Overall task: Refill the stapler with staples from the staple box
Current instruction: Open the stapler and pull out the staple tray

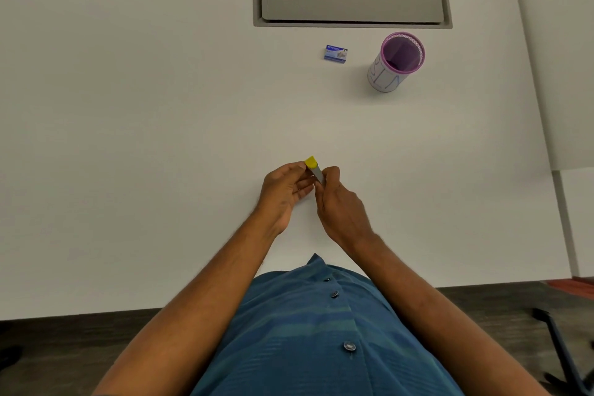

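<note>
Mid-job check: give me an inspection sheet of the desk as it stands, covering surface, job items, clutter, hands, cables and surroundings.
Surface: white desk, mostly bare, with a closed grey hatch set in at the far side.
Job's things: stapler, yellow end up, held between both hands above the desk; staple box lying far off, looks shut, left of the cup.
Clutter: purple-rimmed mesh cup, upright; its contents cannot be told.
Hands: left hand and right hand both grip the stapler.
Cables: nothing seen.
Surroundings: dark floor below the near edge; chair base at lower right; a second white surface on the right.
</note>
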The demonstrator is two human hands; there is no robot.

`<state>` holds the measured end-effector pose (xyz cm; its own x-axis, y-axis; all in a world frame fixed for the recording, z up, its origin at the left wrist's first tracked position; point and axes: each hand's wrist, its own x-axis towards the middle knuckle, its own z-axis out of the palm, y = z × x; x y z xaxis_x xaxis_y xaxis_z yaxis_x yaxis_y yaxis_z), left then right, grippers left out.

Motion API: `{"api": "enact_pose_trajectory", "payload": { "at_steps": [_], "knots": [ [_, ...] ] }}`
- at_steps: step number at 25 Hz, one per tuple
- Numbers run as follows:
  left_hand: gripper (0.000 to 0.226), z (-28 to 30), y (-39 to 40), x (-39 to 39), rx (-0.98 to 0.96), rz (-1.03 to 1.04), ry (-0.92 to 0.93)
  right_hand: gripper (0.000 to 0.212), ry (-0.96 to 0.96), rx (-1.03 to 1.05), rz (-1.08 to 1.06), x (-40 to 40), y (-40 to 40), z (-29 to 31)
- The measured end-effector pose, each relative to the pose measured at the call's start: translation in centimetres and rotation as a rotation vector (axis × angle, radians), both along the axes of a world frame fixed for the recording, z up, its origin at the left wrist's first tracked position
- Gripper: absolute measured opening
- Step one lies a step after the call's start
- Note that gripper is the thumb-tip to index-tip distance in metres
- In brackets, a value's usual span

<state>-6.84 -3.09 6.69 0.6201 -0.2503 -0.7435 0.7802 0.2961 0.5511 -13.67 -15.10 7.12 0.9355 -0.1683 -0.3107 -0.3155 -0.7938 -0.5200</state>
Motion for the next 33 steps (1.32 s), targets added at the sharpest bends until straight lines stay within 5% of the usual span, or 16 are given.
{"api": "enact_pose_trajectory", "payload": {
  "at_steps": [9,20,25,33],
  "knots": [
    [0.011,-0.1,0.4,0.9,0.172,-0.084,-0.173,0.014,-0.013,0.065,-0.035,-0.3,0.5,-0.4],
    [0.012,-0.2,0.6,2.3,0.166,-0.089,-0.152,0.027,-0.027,-0.079,-0.018,0.0,0.2,-0.6],
    [0.011,-0.3,0.3,2.4,0.232,-0.184,-0.235,0.02,0.008,0.09,-0.031,-0.1,0.3,-0.7],
    [0.011,-0.5,-0.5,1.9,0.298,-0.131,-0.318,0.025,0.068,0.048,-0.006,0.4,0.4,-0.6]
  ]
}}
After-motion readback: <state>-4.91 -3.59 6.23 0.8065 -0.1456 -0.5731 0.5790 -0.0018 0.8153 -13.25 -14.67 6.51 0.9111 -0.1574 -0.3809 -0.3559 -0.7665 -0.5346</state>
